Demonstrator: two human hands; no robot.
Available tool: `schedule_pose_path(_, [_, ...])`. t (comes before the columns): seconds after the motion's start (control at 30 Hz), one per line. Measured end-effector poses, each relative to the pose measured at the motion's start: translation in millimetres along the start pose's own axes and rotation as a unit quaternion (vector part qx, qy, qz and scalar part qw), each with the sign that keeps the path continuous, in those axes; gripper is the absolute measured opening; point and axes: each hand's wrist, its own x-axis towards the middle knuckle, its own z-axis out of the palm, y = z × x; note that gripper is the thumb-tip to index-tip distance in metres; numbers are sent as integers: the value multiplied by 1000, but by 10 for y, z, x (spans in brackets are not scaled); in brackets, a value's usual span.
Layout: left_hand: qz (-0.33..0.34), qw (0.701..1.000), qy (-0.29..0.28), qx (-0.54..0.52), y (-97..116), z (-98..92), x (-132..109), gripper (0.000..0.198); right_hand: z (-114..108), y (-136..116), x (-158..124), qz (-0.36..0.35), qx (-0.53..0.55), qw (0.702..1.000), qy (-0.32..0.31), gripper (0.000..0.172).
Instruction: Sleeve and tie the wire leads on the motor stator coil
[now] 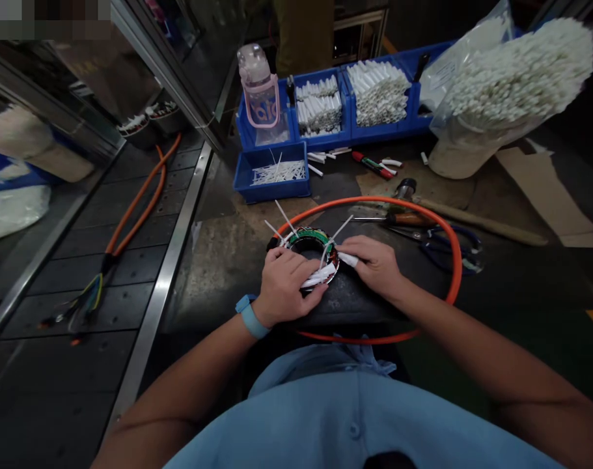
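Observation:
A ring-shaped motor stator (310, 236) with a green board and coppery windings lies on the dark bench in front of me. My left hand (289, 280) is closed around its near left side, with fingers over white sleeves (319, 276) on the ring. My right hand (377, 264) pinches a short white sleeve (347, 259) at the ring's right edge. Several thin white cable ties (344, 228) stick up from the stator. A thick orange cable (456, 260) loops around the work, reaching the ring's left side. Some of the ring is hidden by my left hand.
Blue bins (351, 127) of white tubes line the back, with a pink bottle (261, 85) among them. A smaller bin (271, 192) holds cable ties. Right of the ring lie a screwdriver (408, 219), a hammer (476, 218) and scissors (427, 244). Left is a conveyor (144, 260).

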Motion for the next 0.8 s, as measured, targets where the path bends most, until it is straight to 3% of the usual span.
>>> schedule_pose_path(0.1, [-2,1000,5,-7,4,-5,0,36,-46,-35,22,-52,-76,995,-27,28])
schedule_pose_path(0.27, [-29,1000,-1,3,106,-40,64,31,-213,-90,129,-125,-162,967,-151,28])
schedule_pose_path(0.4, [-75,997,21,25,192,-12,119,25,-286,-70,207,-118,-50,974,-188,24])
schedule_pose_path(0.6, [-66,998,18,5,189,10,107,19,-251,-40,280,-92,22,975,-203,17])
schedule_pose_path(0.8, [-78,995,56,24,223,80,102,16,-300,-365,615,-101,-132,925,-341,19])
